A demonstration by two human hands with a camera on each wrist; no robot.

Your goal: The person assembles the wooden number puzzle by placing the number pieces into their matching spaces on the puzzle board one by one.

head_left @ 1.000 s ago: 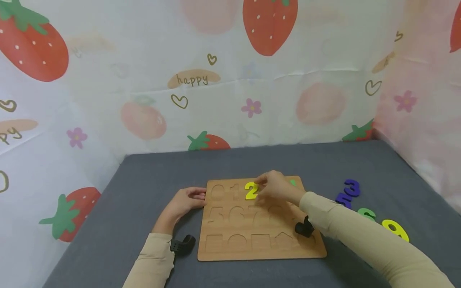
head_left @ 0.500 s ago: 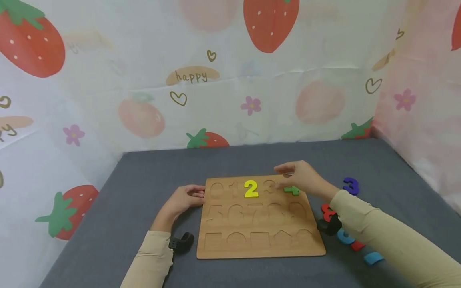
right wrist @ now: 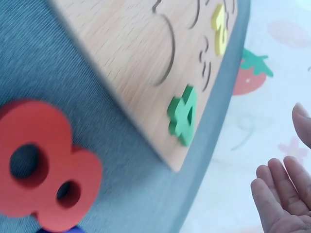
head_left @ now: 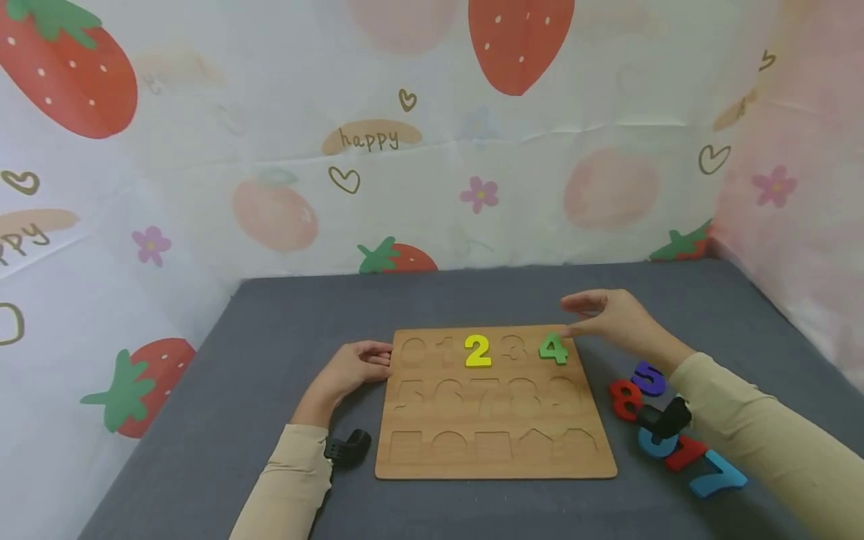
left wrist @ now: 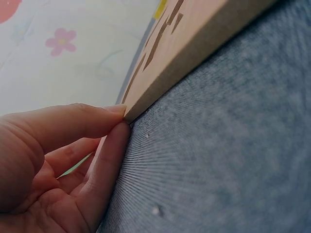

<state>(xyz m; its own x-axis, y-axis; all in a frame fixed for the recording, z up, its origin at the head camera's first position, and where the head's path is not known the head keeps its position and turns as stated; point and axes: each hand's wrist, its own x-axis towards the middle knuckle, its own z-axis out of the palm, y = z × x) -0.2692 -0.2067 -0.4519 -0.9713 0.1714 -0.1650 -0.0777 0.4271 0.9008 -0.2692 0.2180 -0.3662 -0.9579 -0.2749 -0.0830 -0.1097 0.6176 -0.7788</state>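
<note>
A wooden number puzzle board (head_left: 496, 420) lies on the dark cloth. Its yellow 2 (head_left: 478, 351) and green 4 (head_left: 553, 349) sit in the top row, standing proud of the surface. At the board's left edge is my left hand (head_left: 349, 373); in the left wrist view, thumb and a finger (left wrist: 114, 145) pinch the edge at a corner. My right hand (head_left: 617, 321) hovers by the top right corner, past the green 4. Seen from the right wrist, its fingers (right wrist: 290, 187) are spread from the thumb and hold nothing.
Right of the board lie loose number pieces: a red 8 (head_left: 625, 400), a purple 5 (head_left: 649, 378), a blue 7 (head_left: 718, 474), a red piece (head_left: 686, 453) and a blue rounded piece (head_left: 656, 444). The right forearm (head_left: 763, 420) passes over that side. A strawberry-print curtain (head_left: 418, 210) stands behind.
My right hand has left the yellow 2 and moved right, passing over the green 4 to beyond the board's corner. The left hand stays at the edge.
</note>
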